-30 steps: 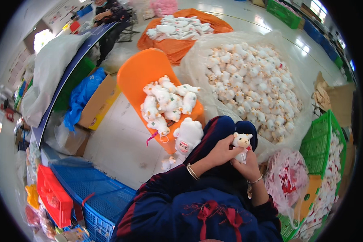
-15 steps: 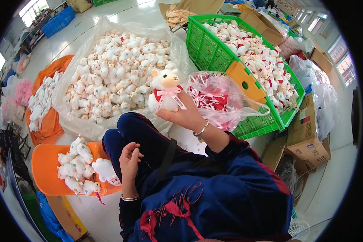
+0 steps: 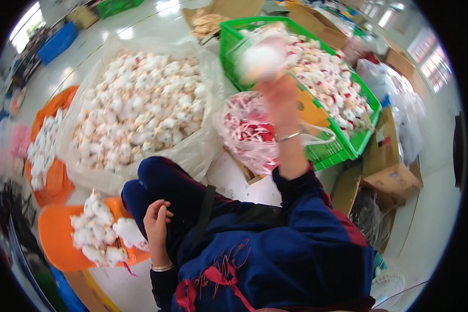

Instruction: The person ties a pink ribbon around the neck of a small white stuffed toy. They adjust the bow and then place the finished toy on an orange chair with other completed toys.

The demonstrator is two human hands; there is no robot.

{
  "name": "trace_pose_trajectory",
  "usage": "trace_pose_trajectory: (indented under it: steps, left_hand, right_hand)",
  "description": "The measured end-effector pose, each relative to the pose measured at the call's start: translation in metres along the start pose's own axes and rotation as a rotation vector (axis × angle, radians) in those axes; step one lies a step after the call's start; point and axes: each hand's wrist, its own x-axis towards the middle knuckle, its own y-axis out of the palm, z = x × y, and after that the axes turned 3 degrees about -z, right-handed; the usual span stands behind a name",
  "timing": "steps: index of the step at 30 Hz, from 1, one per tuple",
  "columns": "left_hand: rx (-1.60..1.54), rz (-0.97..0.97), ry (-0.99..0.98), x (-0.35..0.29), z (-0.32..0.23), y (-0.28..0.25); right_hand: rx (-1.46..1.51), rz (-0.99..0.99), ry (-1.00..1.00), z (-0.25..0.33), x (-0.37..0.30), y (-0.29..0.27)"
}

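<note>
Smeared by motion, my right hand point(image 3: 283, 101) is raised over the near left side of the green crate point(image 3: 232, 49), closed on a small white plush toy point(image 3: 262, 61). The toy's details are blurred. Inside the crate lie many white plush toys point(image 3: 343, 83) with red pieces on them. My left hand point(image 3: 158, 216) stays by my thigh, its fingers loosely bent and a little apart, with nothing seen in it. Below my right forearm, a clear plastic bag point(image 3: 234, 112) holds red pieces and pink-white ribbons point(image 3: 255, 130).
A big clear sack point(image 3: 184, 148) of white plush toys fills the left middle. Several more plush toys point(image 3: 96, 229) lie on an orange seat point(image 3: 54, 236) beside my left arm. Cardboard boxes point(image 3: 390, 166) and plastic bags stand at the right.
My right hand has carried the plush toy away from me and to the right, from above the sack's edge to the crate. My left hand has barely moved. The whole view has shifted slightly.
</note>
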Motion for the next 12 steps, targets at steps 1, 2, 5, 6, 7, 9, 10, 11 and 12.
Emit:
trace_pose_trajectory:
  steps: [1,2,5,6,7,9,10,11,12]
  left_hand:
    - [0.024,-0.085,-0.041,-0.008,0.003,-0.013]
    - [0.009,-0.076,-0.062,-0.008,0.006,-0.020]
    - [0.053,-0.055,-0.013,0.002,0.007,-0.014]
    - [0.118,-0.048,0.025,0.007,0.011,-0.015]
    - [0.074,-0.050,0.032,0.006,0.018,-0.016]
    - [0.122,-0.064,0.093,-0.010,0.032,-0.024]
    - [0.151,-0.056,0.097,-0.020,0.029,-0.029]
    - [0.177,-0.050,0.098,-0.033,0.027,-0.027]
    - [0.185,-0.037,0.109,-0.042,0.037,-0.028]
  right_hand:
    - [0.439,0.044,-0.041,0.006,0.022,-0.027]
    - [0.328,-0.224,-0.072,0.015,0.031,-0.001]
    - [0.213,0.301,0.198,-0.001,0.021,-0.027]
    - [0.080,0.288,0.281,-0.025,0.010,-0.031]
    - [-0.071,0.281,0.350,-0.052,-0.002,-0.026]
    - [-0.552,0.599,0.639,-0.082,-0.030,0.012]
    - [-0.593,0.665,0.719,-0.099,-0.042,0.038]
    - [-0.637,0.737,0.800,-0.112,-0.052,0.061]
    - [-0.656,0.826,0.841,-0.125,-0.055,0.082]
